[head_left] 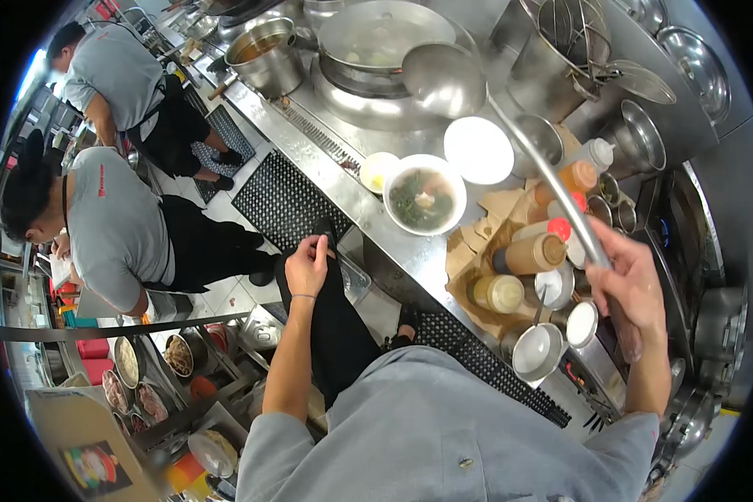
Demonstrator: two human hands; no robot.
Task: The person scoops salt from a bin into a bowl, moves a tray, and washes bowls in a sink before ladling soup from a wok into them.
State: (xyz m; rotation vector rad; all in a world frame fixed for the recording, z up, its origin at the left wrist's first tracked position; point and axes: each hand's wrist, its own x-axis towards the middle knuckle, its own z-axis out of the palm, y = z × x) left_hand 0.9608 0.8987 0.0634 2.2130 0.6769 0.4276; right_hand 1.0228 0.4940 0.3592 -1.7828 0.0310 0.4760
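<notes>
My right hand (632, 280) is wrapped around the long handle of a big metal ladle (448, 79). The ladle's round head hangs at the near edge of a wide steaming pan (385, 38) on the stove. Loosely curled, my left hand (307, 265) hangs over the floor beside the counter, above my leg, and nothing shows in it. Between the two hands, a white bowl of soup (425, 194) with dark green leaves stands on the counter. Touching or close to it are a small bowl with something yellow (379, 172) and a round white dish (478, 151).
Squeeze bottles (531, 253) crowd a cardboard-lined spot on the right. A pot of brown liquid (263, 54) sits at the back left. Strainers stand in a tall metal pot (552, 75). Two people (125, 226) in grey shirts work across the aisle. Black mats (289, 201) cover the floor.
</notes>
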